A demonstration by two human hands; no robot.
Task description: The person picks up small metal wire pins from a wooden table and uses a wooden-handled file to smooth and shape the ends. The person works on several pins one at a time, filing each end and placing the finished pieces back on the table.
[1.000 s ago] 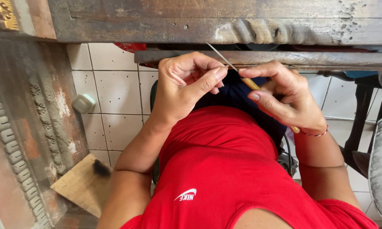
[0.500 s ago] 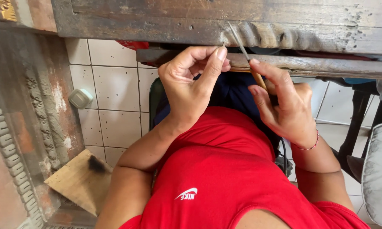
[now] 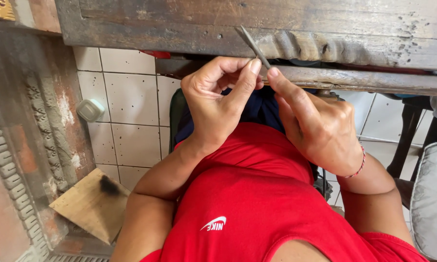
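While the worn wooden worktop [image 3: 179,19] spans the top of the view above a tiled floor [image 3: 131,111], both hands meet just under its carved edge. Left hand [image 3: 218,102] and right hand [image 3: 320,128] each pinch a thin grey tool [image 3: 254,45], their grips narrow, closed on it; its tip slants up-left across the worktop edge.

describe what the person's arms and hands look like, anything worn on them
Both arms are bare, with no sleeves reaching them from the red sleeveless top. The left hand wears nothing. The right hand has a thin red beaded bracelet around its wrist. No gloves or rings show.
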